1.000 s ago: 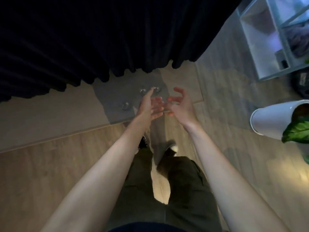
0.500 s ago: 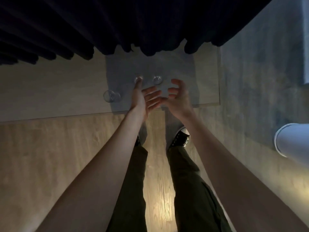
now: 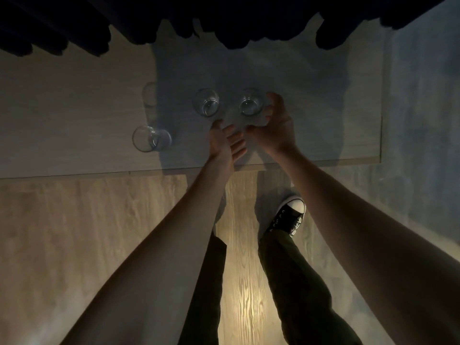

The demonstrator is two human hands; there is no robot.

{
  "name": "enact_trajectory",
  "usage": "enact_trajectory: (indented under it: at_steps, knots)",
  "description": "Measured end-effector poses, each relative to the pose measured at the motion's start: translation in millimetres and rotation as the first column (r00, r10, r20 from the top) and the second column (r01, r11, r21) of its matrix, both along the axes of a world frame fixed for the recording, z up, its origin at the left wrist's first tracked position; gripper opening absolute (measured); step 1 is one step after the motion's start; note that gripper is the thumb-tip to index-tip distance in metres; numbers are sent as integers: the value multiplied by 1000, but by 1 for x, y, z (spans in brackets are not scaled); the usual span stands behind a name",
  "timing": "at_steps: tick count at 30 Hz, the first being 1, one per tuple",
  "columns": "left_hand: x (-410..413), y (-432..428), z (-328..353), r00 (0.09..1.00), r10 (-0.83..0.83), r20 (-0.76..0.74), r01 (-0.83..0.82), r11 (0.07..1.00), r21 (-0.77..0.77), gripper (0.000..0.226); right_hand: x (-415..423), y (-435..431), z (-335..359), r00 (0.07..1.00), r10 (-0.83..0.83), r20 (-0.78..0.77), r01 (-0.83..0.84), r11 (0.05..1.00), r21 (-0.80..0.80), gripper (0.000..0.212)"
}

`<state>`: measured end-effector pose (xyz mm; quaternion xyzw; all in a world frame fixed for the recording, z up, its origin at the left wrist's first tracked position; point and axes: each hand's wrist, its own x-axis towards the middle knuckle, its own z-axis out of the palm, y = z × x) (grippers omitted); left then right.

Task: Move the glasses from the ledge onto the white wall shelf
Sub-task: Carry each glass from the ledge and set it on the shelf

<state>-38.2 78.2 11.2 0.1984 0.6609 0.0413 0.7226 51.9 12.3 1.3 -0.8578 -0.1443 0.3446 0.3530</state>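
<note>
1. Standing on the wood floor, a person in a black sneaker is reaching both arms forward.
2. The left hand is hovering open-fingered over the pale ledge.
3. The right hand is curling open around one glass, grip uncertain.
4. A middle glass and far-left glass are sitting untouched below the dark curtain.

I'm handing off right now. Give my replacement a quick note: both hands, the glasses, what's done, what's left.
Right hand: open, fingers curling around the right glass, not yet closed on it.
Left hand: open, empty, just short of the middle glass.
Third glass stands apart, further left on the ledge.
Done: nothing lifted; all three visible glasses are on the ledge.
Left: grasp and carry each to the wall shelf, which is out of view.
</note>
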Motion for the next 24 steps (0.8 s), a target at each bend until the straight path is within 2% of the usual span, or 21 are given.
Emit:
enact_trajectory:
  at_steps: [4, 9, 13, 17, 24]
  knots:
    - [12, 3, -22, 999, 28, 33, -29, 999, 37, 51, 2, 15, -24, 998, 10, 59, -14, 998, 68, 80]
    - [21, 5, -27, 996, 60, 66, -62, 998, 26, 50, 6, 14, -30, 993, -20, 120, -3, 983, 183, 52]
    - [25, 4, -16, 990, 102, 102, -101, 995, -15, 55, 5, -6, -2, 988, 32, 152, -63, 978, 199, 53]
    - [24, 0, 15, 964, 196, 178, -190, 980, -49, 62, -2, -18, 31, 959, 182, 217, -223, 958, 182, 58]
    - [-2, -2, 116, 934, 280, 220, -267, 960, -90, 55, -14, -24, 122, 938, 297, 181, -334, 914, 230, 59]
